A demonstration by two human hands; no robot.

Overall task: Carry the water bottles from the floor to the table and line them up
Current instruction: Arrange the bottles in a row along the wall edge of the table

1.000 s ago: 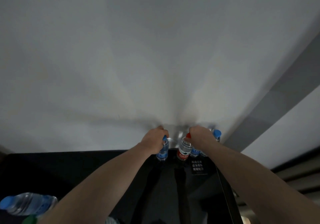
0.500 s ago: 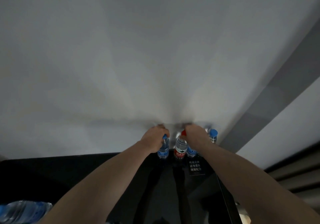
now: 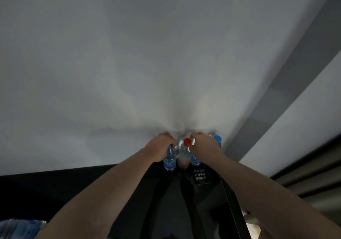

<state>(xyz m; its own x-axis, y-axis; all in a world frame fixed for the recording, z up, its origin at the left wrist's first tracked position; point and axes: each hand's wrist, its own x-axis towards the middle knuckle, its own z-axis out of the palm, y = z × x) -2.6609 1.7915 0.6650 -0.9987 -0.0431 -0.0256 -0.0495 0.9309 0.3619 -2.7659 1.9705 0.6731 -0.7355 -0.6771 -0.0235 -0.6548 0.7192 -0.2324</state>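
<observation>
Bottles (image 3: pixel 184 155) upright at table (image 3: pixel 55 192) far edge; left hand (image 3: pixel 158 149) fingers clasp blue-labelled one (image 3: pixel 169 158); right hand (image 3: pixel 204 147) grip unclear.

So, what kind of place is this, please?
Probably an indoor room such as an office or showroom, though little shows. A glossy black table stands against a plain white wall, a small black sign with white Chinese characters sits on it, and water bottles stand lined up at the wall.
</observation>
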